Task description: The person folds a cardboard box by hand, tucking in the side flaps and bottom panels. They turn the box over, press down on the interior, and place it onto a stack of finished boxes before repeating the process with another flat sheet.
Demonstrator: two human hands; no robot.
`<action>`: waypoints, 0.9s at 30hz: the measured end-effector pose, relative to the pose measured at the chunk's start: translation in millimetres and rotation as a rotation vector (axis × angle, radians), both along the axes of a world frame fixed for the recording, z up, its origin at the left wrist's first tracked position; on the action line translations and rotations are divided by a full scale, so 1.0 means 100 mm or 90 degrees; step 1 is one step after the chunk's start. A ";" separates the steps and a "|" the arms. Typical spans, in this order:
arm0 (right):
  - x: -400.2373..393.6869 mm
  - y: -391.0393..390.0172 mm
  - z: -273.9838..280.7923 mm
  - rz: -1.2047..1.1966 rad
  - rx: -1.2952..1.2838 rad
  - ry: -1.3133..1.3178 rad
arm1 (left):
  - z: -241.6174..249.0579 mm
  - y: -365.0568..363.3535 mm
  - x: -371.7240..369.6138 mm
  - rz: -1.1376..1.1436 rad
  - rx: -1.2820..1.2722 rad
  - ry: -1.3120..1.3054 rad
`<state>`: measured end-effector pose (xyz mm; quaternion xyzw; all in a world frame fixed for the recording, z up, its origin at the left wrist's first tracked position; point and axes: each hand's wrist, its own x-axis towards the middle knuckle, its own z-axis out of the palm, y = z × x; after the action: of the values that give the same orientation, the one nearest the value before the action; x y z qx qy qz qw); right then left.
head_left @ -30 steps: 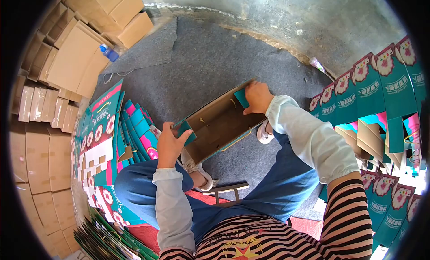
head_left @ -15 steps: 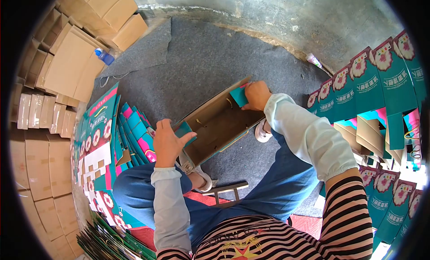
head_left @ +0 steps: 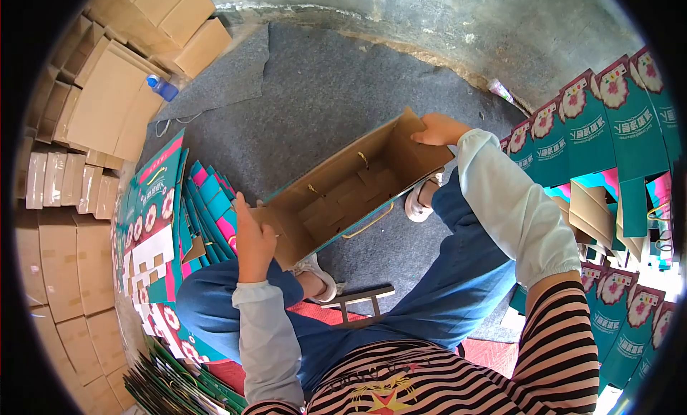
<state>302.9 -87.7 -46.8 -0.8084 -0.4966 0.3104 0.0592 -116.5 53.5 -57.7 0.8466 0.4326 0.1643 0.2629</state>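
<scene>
An open-topped cardboard box (head_left: 342, 204), brown inside and teal outside, lies slantwise between my feet, with a yellow cord loop along each long side. At its far right end my right hand (head_left: 440, 131) grips the end panel, thumb over the inner edge; the fingertips behind the panel are hidden. My left hand (head_left: 254, 237) rests against the outside of the left end panel, fingers stretched out and thumb apart near the edge. Both end panels stand up or lean outward, showing their brown inner faces.
Flat teal and pink printed cartons (head_left: 207, 207) are stacked on the left. Brown boxes (head_left: 93, 107) and a blue bottle (head_left: 163, 88) are beyond them. Rows of teal printed boxes (head_left: 590, 121) stand on the right. A small stool-like frame (head_left: 361, 298) lies between my legs.
The teal end flaps that were folded inward are now turned outward, and the box looks wider open. My right hand has moved right and up; my left has moved slightly left.
</scene>
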 end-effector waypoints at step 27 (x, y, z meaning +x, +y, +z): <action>0.08 -0.15 0.25 -0.188 -0.148 0.377 | 0.17 -1.02 0.71 -0.259 0.074 0.159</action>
<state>310.7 -103.0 -21.7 -0.7479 -0.2969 0.5738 0.1523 -45.3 -48.9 -40.6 0.9437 0.2721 0.0267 0.1860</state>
